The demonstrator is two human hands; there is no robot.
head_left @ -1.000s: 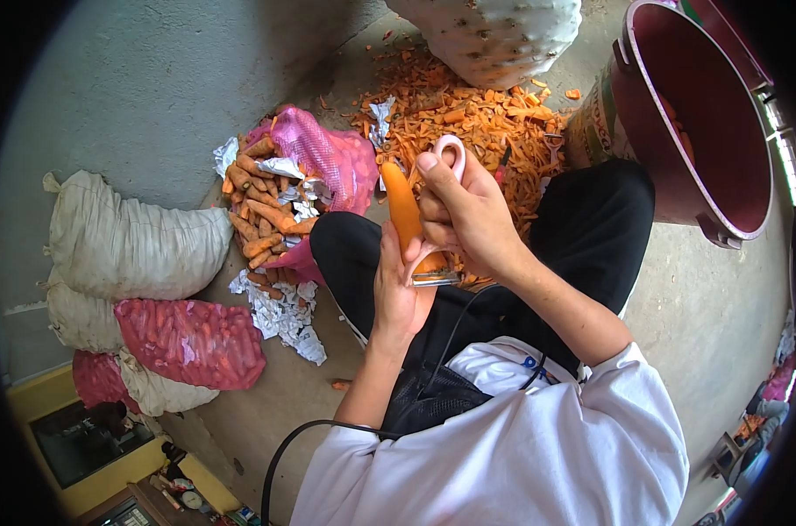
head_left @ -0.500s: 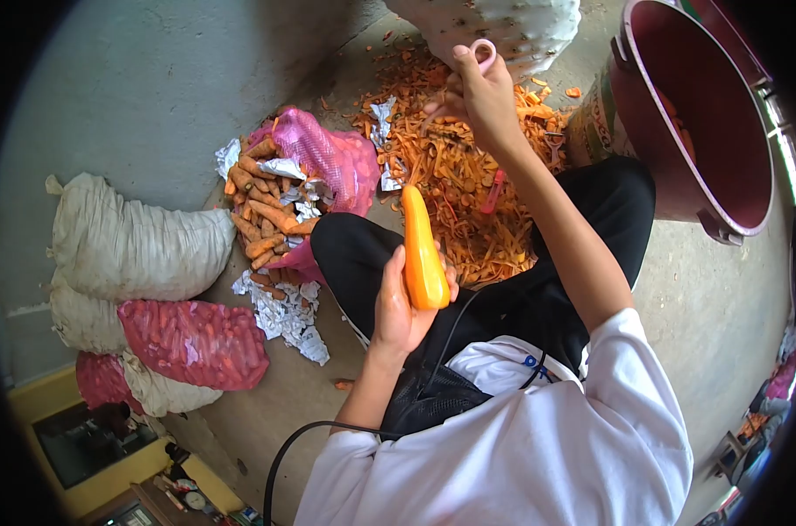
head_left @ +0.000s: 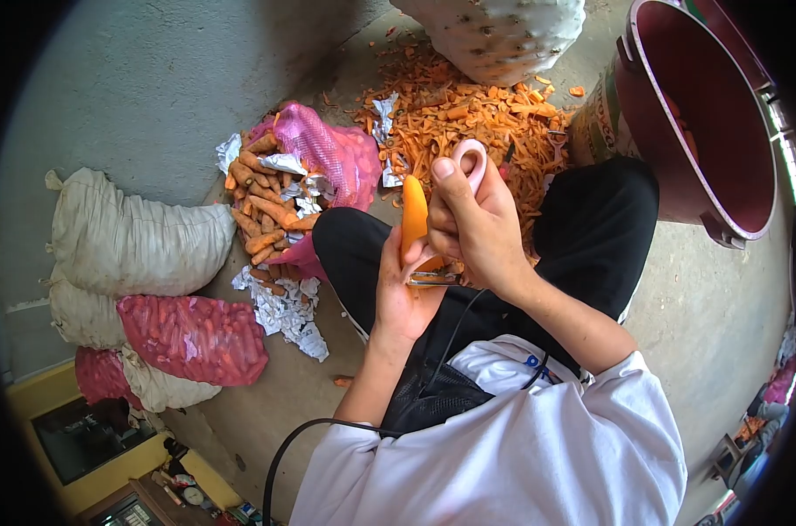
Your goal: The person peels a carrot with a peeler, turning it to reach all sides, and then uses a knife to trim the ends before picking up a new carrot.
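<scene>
A peeled orange carrot [head_left: 414, 210] stands upright in my left hand [head_left: 404, 298], whose fingers are wrapped round its lower part. My right hand [head_left: 479, 219] is closed on a pink-handled peeler [head_left: 472, 158], with its blade end at the lower part of the carrot, close to my left palm. Part of the carrot is hidden behind the right fingers. Beyond both hands lies a heap of orange peelings [head_left: 468, 110] on the floor.
Unpeeled carrots [head_left: 262, 210] spill from a pink mesh bag [head_left: 328, 153] at the left, near crumpled paper [head_left: 284, 320]. Farther left are white sacks [head_left: 139, 237] and a full red mesh bag [head_left: 192, 340]. A maroon tub [head_left: 722, 114] stands right; a white sack [head_left: 503, 35] is at the top.
My right hand has come down from above the peelings to the carrot, bringing the peeler against it. The carrot is now partly covered, and my left hand has stayed nearly in place.
</scene>
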